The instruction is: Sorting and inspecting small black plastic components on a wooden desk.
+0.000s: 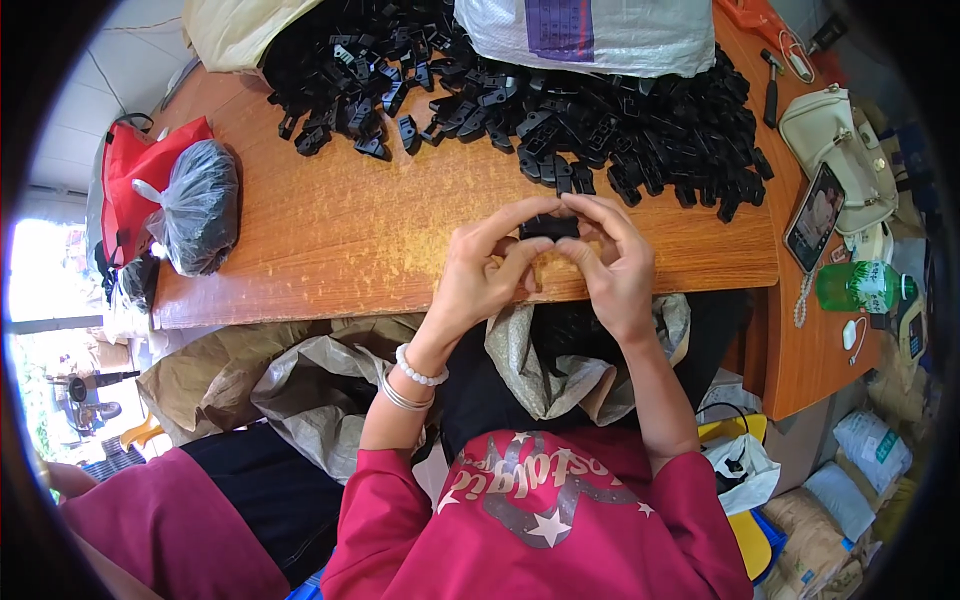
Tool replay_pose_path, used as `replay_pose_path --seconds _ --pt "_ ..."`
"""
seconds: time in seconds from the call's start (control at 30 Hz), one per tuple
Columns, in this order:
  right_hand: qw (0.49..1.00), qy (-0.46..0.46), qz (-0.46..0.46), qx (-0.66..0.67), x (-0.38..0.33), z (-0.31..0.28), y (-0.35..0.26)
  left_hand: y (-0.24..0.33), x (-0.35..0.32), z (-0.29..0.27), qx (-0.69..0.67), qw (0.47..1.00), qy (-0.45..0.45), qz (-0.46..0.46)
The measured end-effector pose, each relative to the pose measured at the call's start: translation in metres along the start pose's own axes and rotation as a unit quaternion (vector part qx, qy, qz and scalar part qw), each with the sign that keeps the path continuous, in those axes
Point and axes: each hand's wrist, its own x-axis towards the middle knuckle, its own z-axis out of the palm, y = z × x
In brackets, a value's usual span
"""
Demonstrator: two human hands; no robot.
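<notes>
Both my hands meet above the front edge of the wooden table (350, 230), around a small black plastic part (550, 227). My left hand (485, 260) pinches its left end between thumb and fingers. On the right end, my right hand (615, 262) grips it the same way. The fingers partly cover the part, so its full shape is hidden. Just beyond my fingertips lies a large heap of similar black plastic parts (660, 130), spread across the far side of the table. Below my hands, an open woven sack (545, 385) sits at my lap with dark contents inside.
A white woven sack (620, 35) lies on the heap. At left stand a red bag (150, 180) and a tied clear plastic bag (200, 215) of dark contents. To the right are a hammer (771, 90), a phone (815, 215), a handbag (845, 150) and a green bottle (860, 287). Another person's leg (265, 500) is at lower left.
</notes>
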Motion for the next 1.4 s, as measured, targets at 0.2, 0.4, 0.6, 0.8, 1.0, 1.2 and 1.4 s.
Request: replay_pose_path --seconds 0.2,0.4,0.6,0.8,1.0,1.2,1.4 --pt "0.999 0.019 -0.026 0.003 0.008 -0.009 -0.007 0.002 0.013 -0.002 0.021 0.999 0.007 0.023" --pt "0.96 -0.251 0.028 -0.125 0.012 -0.078 -0.021 -0.02 0.065 -0.085 0.201 0.962 0.112 0.148" --pt "0.982 -0.138 -0.035 -0.125 0.022 -0.033 -0.013 -0.076 0.186 -0.141 0.205 0.968 0.111 0.089" --pt "0.918 -0.061 -0.157 -0.358 0.043 0.0 0.011 -0.101 0.218 -0.086 0.38 0.903 0.159 0.124" --pt "0.911 -0.049 -0.074 -0.404 0.041 0.019 0.026 -0.079 0.167 -0.06 0.355 0.919 0.109 0.134" --pt "0.912 -0.021 -0.093 -0.399 0.019 0.016 0.033 -0.066 0.126 -0.041 0.322 0.93 0.105 0.145" --pt "0.903 0.011 -0.132 -0.41 0.013 0.007 0.029 -0.061 0.101 -0.042 0.302 0.926 0.165 0.156"
